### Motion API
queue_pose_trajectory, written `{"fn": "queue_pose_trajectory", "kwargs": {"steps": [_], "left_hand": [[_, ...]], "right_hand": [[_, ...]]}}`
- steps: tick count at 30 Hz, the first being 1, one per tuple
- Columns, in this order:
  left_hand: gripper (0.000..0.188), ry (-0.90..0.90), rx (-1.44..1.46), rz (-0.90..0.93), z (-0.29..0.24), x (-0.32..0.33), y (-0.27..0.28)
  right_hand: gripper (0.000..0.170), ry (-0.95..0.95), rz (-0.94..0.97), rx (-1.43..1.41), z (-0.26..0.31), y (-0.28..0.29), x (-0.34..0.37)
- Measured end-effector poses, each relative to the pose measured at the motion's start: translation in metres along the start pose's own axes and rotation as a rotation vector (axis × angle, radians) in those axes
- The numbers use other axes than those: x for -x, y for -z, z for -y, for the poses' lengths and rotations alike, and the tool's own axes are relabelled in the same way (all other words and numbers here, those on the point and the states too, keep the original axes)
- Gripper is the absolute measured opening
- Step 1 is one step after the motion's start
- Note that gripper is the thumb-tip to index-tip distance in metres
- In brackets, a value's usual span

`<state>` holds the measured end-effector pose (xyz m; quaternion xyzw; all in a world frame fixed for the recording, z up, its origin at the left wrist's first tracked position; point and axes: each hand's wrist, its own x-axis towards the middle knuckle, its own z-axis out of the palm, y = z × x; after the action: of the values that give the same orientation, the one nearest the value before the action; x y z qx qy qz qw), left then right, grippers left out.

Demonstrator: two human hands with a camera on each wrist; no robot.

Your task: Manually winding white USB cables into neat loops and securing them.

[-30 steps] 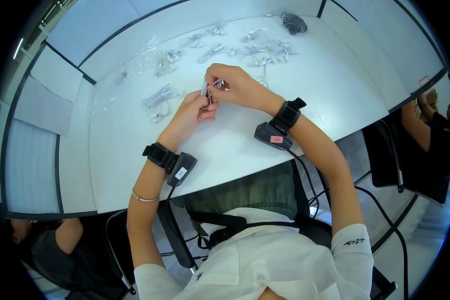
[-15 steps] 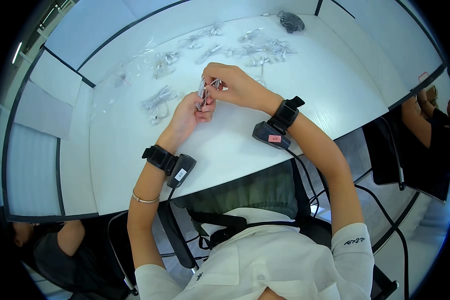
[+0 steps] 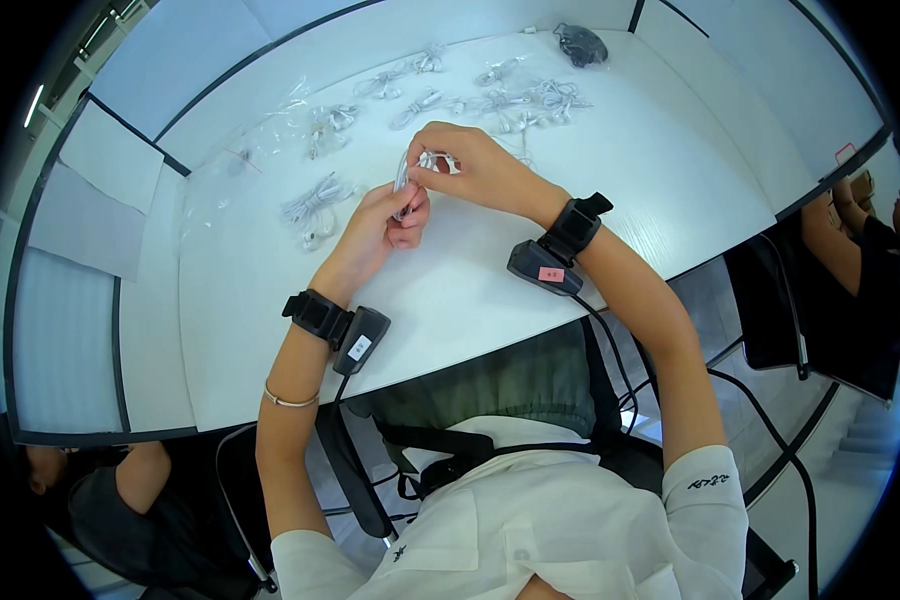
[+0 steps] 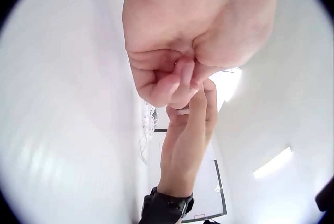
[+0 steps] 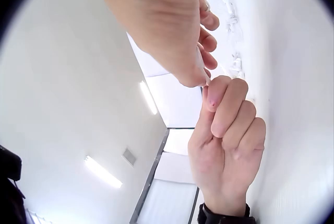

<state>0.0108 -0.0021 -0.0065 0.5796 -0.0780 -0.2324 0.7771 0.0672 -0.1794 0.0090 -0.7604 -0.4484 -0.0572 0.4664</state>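
Observation:
My left hand (image 3: 382, 225) grips a coiled white cable (image 3: 401, 178) above the table, its fingers curled in against the palm. Close beside it, my right hand (image 3: 485, 172) pinches a strand of the same cable between thumb and fingers. In the right wrist view, a short white length (image 5: 201, 62) shows at the right thumb, right by the left fingertips. The left wrist view shows the curled left fingers (image 4: 169, 85) in front of the right hand (image 4: 185, 135), and most of the cable is hidden there.
A bundle of white cable (image 3: 315, 205) lies left of the hands on the white table (image 3: 660, 210). Several more white bundles (image 3: 555, 95) and clear plastic bags (image 3: 270, 120) spread across the back. A dark bagged item (image 3: 582, 45) sits at the far edge, before low partitions.
The right hand has shifted slightly around the cable, and its strands now loop up higher between the hands. The left hand keeps its grip with little movement.

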Motion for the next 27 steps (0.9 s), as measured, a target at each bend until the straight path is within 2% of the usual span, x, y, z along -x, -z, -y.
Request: {"fn": "queue_pose_trajectory", "kwargs": {"steps": [8, 11, 14, 17, 20, 23, 26, 27], "left_hand": [[0.028, -0.003, -0.028, -0.097, -0.001, -0.001, 0.001], [0.03, -0.008, -0.031, -0.103, -0.001, -0.001, 0.004], [0.032, -0.01, -0.084, -0.118, 0.002, -0.002, 0.008], [0.033, -0.034, -0.201, -0.17, 0.003, -0.003, 0.006], [0.033, -0.077, -0.242, -0.242, 0.002, -0.002, 0.005], [0.032, -0.154, -0.242, -0.36, 0.001, -0.002, 0.005], [0.032, -0.256, -0.236, -0.417, 0.005, -0.005, 0.013], [0.033, -0.291, -0.248, -0.418, 0.007, -0.007, 0.015]], "right_hand": [[0.015, -0.013, -0.024, 0.016, 0.003, -0.001, 0.0], [0.017, -0.098, -0.1, -0.044, 0.007, -0.001, 0.0], [0.019, -0.155, -0.098, -0.029, 0.008, 0.007, 0.0], [0.018, -0.032, -0.13, 0.018, -0.005, 0.006, 0.0], [0.016, -0.096, -0.103, 0.075, -0.004, 0.012, 0.0], [0.014, 0.083, -0.195, 0.199, -0.013, 0.013, 0.0], [0.012, 0.214, -0.231, 0.503, -0.012, 0.017, 0.0], [0.013, 0.199, -0.221, 0.484, -0.012, 0.017, 0.0]]}}
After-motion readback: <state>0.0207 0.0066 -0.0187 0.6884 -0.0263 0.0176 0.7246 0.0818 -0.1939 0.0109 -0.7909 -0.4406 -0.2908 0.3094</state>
